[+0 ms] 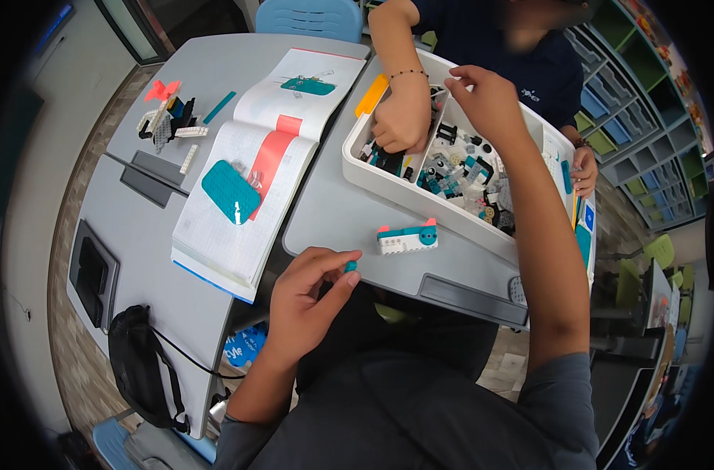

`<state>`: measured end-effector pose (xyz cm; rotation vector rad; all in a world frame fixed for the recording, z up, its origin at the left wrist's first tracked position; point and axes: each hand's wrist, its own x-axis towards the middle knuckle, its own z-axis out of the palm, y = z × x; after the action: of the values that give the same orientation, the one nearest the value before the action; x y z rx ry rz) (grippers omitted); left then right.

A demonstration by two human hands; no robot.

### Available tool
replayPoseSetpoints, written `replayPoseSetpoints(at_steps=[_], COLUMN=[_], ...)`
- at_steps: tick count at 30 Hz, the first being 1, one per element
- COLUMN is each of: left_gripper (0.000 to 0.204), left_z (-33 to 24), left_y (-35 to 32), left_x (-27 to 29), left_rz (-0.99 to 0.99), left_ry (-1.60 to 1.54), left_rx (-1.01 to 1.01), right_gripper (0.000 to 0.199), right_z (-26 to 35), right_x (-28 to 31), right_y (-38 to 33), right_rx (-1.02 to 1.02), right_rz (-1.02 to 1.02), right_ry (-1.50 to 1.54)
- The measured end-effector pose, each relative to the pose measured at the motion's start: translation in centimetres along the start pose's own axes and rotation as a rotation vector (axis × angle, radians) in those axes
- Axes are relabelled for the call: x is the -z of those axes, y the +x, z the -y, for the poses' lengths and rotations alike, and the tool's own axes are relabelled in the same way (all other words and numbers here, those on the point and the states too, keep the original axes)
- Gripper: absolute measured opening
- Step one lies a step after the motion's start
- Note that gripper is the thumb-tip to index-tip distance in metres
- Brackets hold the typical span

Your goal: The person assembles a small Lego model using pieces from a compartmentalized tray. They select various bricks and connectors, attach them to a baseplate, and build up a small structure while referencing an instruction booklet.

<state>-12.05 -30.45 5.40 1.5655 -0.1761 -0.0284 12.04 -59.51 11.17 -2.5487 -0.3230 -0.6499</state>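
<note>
My left hand (pixel 306 301) is closed in a pinch, with a small teal brick (pixel 351 267) between thumb and forefinger. It is held near the table's front edge. My right hand (pixel 489 100) reaches over the white bin (pixel 431 205), fingers loosely apart and nothing visible in them. Beneath it, loose bricks (pixel 459 168) in white, black, teal and grey fill a compartment. Between the bin and my left hand stands a small white-and-teal brick assembly (pixel 408 239) with coral corners. Another person's hand (pixel 402 121) dips into the bin's left compartment.
An open instruction booklet (pixel 216 235) bears a teal rounded plate (pixel 230 192) and clear parts. Behind it are a brick model (pixel 165 121) with a coral top and a teal beam (pixel 220 107). A black bag (pixel 141 360) and a dark tablet-like device (pixel 93 270) lie at left.
</note>
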Motion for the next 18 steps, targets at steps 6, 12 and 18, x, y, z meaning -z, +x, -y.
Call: replayPoseSetpoints(at_steps=[6,12,18], left_gripper=[0.027,0.029,0.021], left_z=[0.6,1.0,0.3], left_y=[-0.5,0.4,0.0], left_x=[0.1,-1.5,-3.0], left_rz=[0.018,0.128,0.142], left_ry=[0.134,0.043,-0.431], left_rx=[-0.120,-0.043,0.231], right_gripper=[0.025,0.025,0.032], right_z=[8.2,7.4,8.3], right_x=[7.7,7.4,5.9], right_y=[-13.6,-22.7,-25.3], right_rx=[0.046,-0.156,-0.192], right_rz=[0.159,0.284,0.338], right_ry=[0.356,0.553,0.722])
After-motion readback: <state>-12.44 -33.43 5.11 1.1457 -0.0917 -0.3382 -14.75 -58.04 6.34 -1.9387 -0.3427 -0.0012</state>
